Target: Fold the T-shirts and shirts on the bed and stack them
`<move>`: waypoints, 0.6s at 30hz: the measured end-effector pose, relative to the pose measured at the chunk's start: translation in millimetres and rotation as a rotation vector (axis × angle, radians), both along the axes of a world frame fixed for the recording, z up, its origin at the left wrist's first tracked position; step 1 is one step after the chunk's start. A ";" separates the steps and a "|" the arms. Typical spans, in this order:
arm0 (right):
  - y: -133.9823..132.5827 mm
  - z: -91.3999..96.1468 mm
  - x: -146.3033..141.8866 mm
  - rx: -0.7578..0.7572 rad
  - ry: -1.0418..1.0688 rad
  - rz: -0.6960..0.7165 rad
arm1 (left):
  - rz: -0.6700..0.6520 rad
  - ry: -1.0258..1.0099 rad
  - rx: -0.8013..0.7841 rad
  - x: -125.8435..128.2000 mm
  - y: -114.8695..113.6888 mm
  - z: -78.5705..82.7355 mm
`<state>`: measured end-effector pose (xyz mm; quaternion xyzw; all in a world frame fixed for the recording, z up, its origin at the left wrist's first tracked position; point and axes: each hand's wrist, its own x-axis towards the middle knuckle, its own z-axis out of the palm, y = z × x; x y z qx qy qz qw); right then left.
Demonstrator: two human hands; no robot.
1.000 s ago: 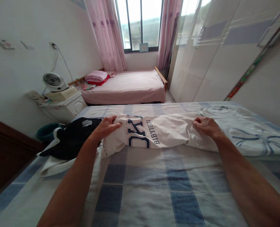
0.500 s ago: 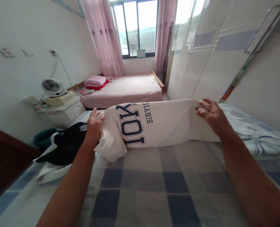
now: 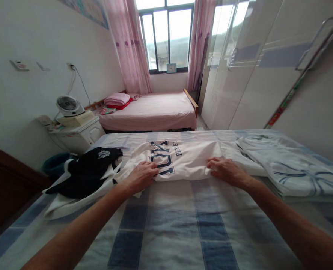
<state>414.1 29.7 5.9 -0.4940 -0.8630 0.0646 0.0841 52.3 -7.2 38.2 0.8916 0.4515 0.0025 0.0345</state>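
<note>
A white T-shirt (image 3: 191,157) with dark blue lettering lies folded on the blue-and-white checked bed (image 3: 172,225). My left hand (image 3: 142,175) rests on its near left edge, fingers curled on the cloth. On the near right edge my right hand (image 3: 225,170) presses the fabric with fingers bent around the fold. Both forearms reach in from the bottom of the view.
A black garment (image 3: 89,170) over white cloth lies left of the shirt. A folded white-and-blue sheet (image 3: 290,167) sits at the right. Beyond are a white nightstand (image 3: 77,135) with a small fan (image 3: 67,105), a pink bed (image 3: 152,110) and a glossy wardrobe (image 3: 256,67).
The shirt was lifted off the bed half a second ago, then laid down flat. Both hands came down and nearer, now on its near edge.
</note>
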 end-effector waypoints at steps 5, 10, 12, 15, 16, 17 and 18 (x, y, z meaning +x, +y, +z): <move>5.5 2.3 -0.6 0.177 0.111 -0.084 | 0.217 -0.251 0.148 -3.8 13.6 3.0; -14.8 48.6 15.8 -0.025 0.431 -0.135 | 0.222 -0.649 -0.051 -18.0 7.4 40.9; -29.8 66.8 24.0 -0.355 0.457 -0.033 | 0.147 -0.639 -0.357 -24.3 -3.2 53.8; -37.6 75.0 34.8 -0.654 0.495 0.067 | 0.109 -0.608 -0.634 -32.7 -7.6 57.9; -33.7 71.4 37.7 -0.614 0.521 0.022 | 0.134 -0.637 -0.574 -35.6 -2.9 54.1; -26.6 65.1 40.3 -0.515 0.540 -0.056 | 0.175 -0.668 -0.442 -38.6 5.0 47.8; -16.9 56.4 42.6 -0.378 0.536 -0.152 | 0.221 -0.680 -0.277 -41.8 15.3 39.4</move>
